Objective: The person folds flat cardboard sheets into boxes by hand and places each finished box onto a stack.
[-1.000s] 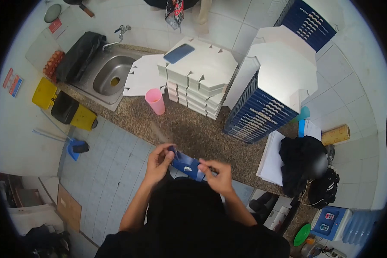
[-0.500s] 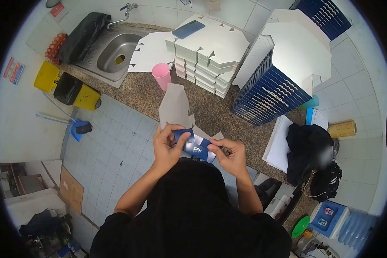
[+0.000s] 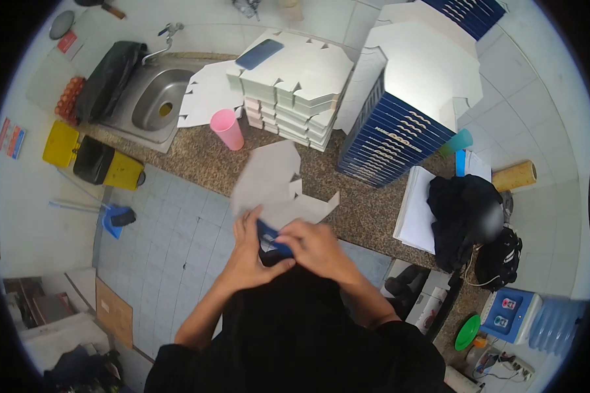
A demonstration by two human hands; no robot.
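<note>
"Left hand (image 3: 246, 259) — what's it doing?"

"Its thumb stands wide of the fingers, at the near left edge of a cardboard sheet (image 3: 269, 180). I can't tell whether it grips. Right hand (image 3: 318, 249) is narrow, thumb and fingertips drawn together on the blue flap (image 3: 267, 229)."

"And the sheet itself?"

"Take the hands as the clock's centre, with twelve on the far side. The sheet's pale face runs out at twelve, above the near edge of the counter (image 3: 196, 164). One narrow strip (image 3: 318, 208) sticks out towards one o'clock. The pink cup (image 3: 228, 131) stands at eleven, and the tall stack of blue-sided boxes (image 3: 400, 141) at about half past one."

"How would you work that flap well?"

"I'd back the sheet with the left fingers so it can't buckle, then press with the right thumb along the crease, end to end, in small even pinches. Thin card like this probably creases badly if forced in one spot. I'd keep pressure off that strip too; it looks easy to bend."

"What's different from half a second ago?"

"Then each hand pinched one end of the blue part, and its white print faced up plainly. Now the right hand has come in close to the left and covers much of it — and the left thumb has swung away from its pinch. The pale face shows broader, too."
</note>
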